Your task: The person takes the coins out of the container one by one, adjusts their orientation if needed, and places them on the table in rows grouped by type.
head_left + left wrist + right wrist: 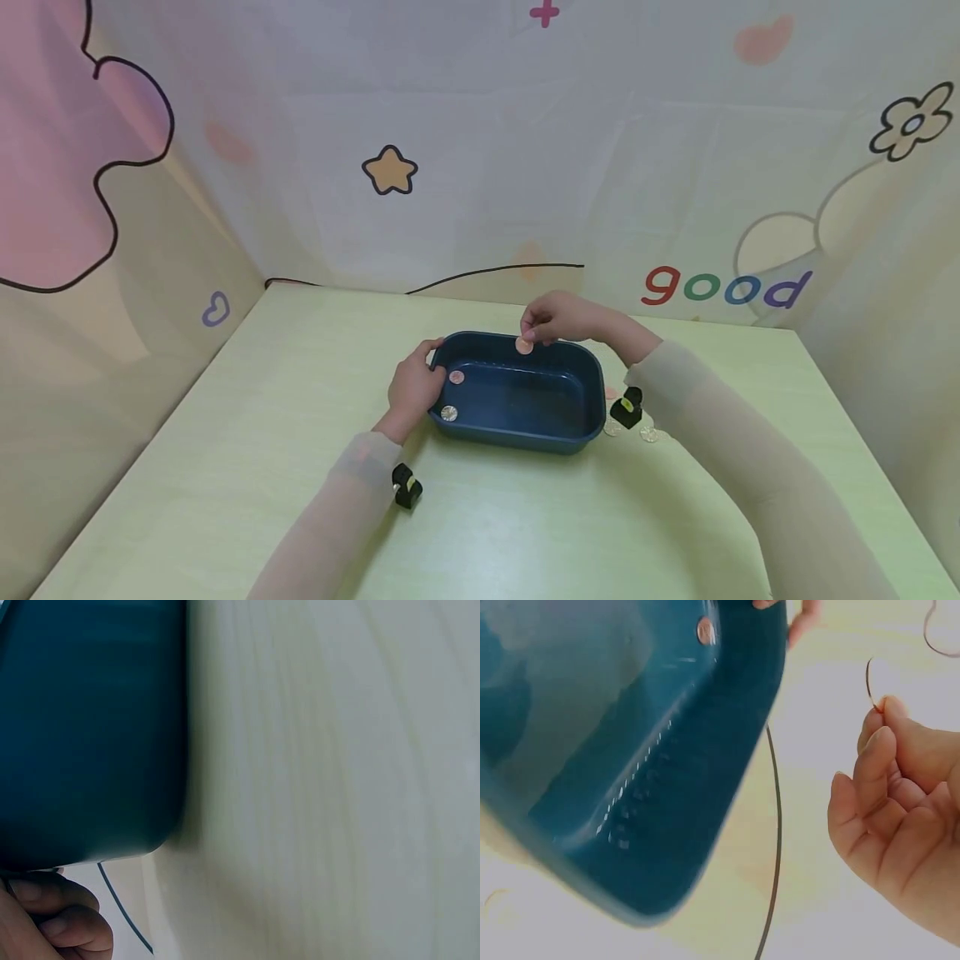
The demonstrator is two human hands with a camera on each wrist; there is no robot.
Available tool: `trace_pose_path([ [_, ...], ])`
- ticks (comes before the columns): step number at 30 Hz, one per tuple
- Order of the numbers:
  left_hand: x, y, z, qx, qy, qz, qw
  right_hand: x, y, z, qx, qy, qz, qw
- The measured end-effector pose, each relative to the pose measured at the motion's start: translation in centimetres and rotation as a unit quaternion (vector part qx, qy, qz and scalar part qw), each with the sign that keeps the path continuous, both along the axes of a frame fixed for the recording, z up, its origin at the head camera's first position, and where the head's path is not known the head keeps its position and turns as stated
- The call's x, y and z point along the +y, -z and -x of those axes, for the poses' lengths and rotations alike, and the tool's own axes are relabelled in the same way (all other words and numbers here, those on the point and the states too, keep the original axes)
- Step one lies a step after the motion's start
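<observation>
A dark blue rectangular basin (517, 439) stands on the table. At its left end my left hand (417, 385) grips the rim, thumb over the inside; in the left wrist view curled fingers (75, 921) show beside the basin wall (90, 735). Over the back rim, my right hand (564, 317) pinches a copper-coloured coin (524, 345) between thumb and fingertips. That coin (869, 682) appears edge-on in the right wrist view. Inside the basin, at the left, lie a copper-coloured coin (457, 377) and a silvery coin (449, 413).
Right of the basin, partly behind the right wrist's black camera (627, 407), lie a silvery coin (649, 433), another pale coin (612, 428) and a reddish coin (611, 393). A printed cloth backdrop (480, 208) rises behind the pale green table (495, 533).
</observation>
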State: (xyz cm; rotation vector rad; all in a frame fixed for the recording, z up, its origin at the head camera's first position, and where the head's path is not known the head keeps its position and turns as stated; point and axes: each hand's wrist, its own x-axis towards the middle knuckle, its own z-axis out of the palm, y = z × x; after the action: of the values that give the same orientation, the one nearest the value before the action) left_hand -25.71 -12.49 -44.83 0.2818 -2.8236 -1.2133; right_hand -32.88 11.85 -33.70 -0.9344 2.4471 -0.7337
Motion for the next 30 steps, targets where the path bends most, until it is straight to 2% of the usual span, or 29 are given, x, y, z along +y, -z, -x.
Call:
trace_pose_path([
  [6,-0.1,0.2,0.2,-0.007,-0.006,-0.004,1.0,3.0,-0.1,-0.6,0.007,0.031,-0.006,0.999],
  [12,-0.1,0.1,0.3,-0.004,-0.006,-0.007,0.9999,6.3,0.3,-1.6,0.008,0.083,-0.003,0.996],
  [21,0.0,0.1,0.1,0.0,0.0,-0.006,1.0,11.8,2.3,-3.1,0.006,0.15,0.021,0.988],
  [30,0.0,0.0,0.0,-0.003,0.001,-0.005,1.0,15.2,3.7,-4.3,0.001,0.195,0.015,0.981],
])
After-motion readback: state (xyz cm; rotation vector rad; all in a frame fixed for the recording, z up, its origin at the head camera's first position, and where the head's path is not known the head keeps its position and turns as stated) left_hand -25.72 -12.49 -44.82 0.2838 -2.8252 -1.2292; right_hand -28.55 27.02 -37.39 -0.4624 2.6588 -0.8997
